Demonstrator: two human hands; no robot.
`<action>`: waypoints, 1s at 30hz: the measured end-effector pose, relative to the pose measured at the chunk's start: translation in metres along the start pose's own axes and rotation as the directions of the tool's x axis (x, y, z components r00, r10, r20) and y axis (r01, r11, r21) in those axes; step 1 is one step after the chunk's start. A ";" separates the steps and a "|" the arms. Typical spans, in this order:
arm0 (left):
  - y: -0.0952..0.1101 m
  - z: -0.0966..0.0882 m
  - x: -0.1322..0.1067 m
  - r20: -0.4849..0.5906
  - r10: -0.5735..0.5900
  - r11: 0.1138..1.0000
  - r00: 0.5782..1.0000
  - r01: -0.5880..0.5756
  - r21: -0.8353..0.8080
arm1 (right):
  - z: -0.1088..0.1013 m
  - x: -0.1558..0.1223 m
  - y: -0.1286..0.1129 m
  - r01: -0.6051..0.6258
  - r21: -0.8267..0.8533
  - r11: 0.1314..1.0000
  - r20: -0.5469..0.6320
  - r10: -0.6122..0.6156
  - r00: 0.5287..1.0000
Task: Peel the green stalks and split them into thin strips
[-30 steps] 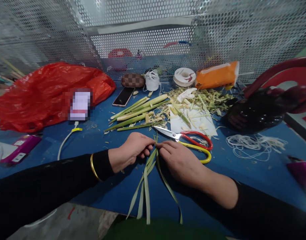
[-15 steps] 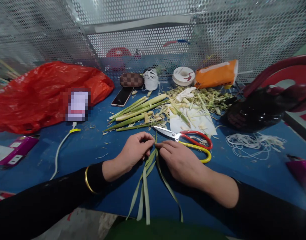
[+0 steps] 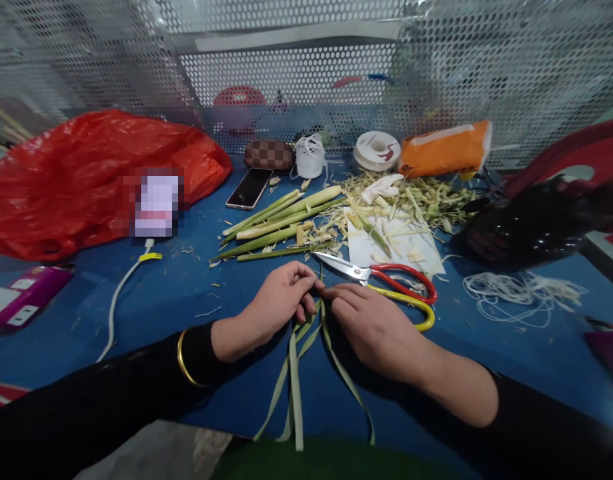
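Note:
Several long green leaf strips point(image 3: 295, 390) come together between my hands and hang toward the table's near edge. My left hand point(image 3: 281, 300) pinches them near their upper end, thumb against curled fingers. My right hand point(image 3: 373, 327) meets it from the right, fingertips pressed together on the same strips. The exact pinch point is hidden by the fingers. Just beyond my right hand lie scissors point(image 3: 356, 272) with one red and one yellow handle, blades pointing left. Past them are cut green stalks point(image 3: 286, 217) and a pile of plant scraps point(image 3: 436, 200).
On the blue table point(image 3: 186, 293) a red plastic bag point(image 3: 86, 180) and a charging phone point(image 3: 157, 203) sit left. A dark phone point(image 3: 249, 189), patterned case point(image 3: 269, 155), ribbon spool point(image 3: 377, 152) and orange packet point(image 3: 445, 150) line the back. White string point(image 3: 521, 293) and a black bag point(image 3: 531, 223) lie right.
The view has shifted slightly, so most things appear a little further right. My hands stay together on the leaf strips, with the left fingertips now nearer the right ones.

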State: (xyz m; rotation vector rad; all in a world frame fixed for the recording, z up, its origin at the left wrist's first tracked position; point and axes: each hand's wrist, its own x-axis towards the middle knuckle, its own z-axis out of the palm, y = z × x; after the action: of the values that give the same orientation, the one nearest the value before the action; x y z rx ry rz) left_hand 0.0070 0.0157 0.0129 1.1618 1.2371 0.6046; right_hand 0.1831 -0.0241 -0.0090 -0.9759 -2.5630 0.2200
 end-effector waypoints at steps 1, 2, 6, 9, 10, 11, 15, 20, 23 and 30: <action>-0.001 -0.001 0.001 0.003 0.007 1.000 1.000 -0.007 -0.011 | 0.001 0.000 0.000 -0.008 0.008 1.000 0.001 0.008 1.000; -0.001 -0.002 0.001 0.009 0.014 1.000 1.000 -0.014 -0.018 | 0.001 -0.001 0.000 -0.019 0.021 1.000 0.000 0.019 1.000; -0.002 -0.003 0.004 0.061 0.009 1.000 0.998 -0.009 -0.005 | -0.001 -0.003 0.000 -0.112 0.118 0.987 -0.011 0.114 0.993; -0.003 -0.002 0.007 0.115 0.033 0.997 0.993 -0.041 0.062 | -0.008 -0.001 0.000 -0.221 0.248 0.943 -0.015 0.232 0.973; -0.003 -0.001 0.008 0.131 0.040 0.995 0.991 -0.052 0.090 | -0.010 0.000 0.001 -0.248 0.292 0.924 -0.027 0.268 0.963; -0.002 0.000 0.009 0.143 0.040 0.992 0.989 -0.057 0.115 | -0.012 0.001 0.002 -0.266 0.332 0.905 -0.046 0.297 0.954; 0.002 0.003 0.010 0.158 -0.001 0.985 0.987 -0.026 0.168 | -0.016 0.007 0.008 -0.259 0.404 0.877 -0.130 0.336 0.933; 0.005 0.002 0.011 0.167 -0.039 0.988 0.985 0.013 0.157 | -0.016 0.017 0.014 -0.261 0.364 0.894 -0.130 0.327 0.936; 0.006 0.000 0.012 0.178 -0.064 0.988 0.982 0.037 0.149 | -0.017 0.025 0.015 -0.268 0.322 0.908 -0.111 0.317 0.942; 0.009 -0.006 0.013 0.271 -0.086 0.992 0.959 0.058 0.110 | -0.013 0.030 0.019 -0.311 0.297 0.903 -0.099 0.353 0.930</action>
State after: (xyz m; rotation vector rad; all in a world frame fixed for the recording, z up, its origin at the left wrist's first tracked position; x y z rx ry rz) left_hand 0.0072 0.0323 0.0162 1.2337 1.0749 0.3150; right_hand 0.1790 0.0098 0.0064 -1.2612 -2.1414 0.5605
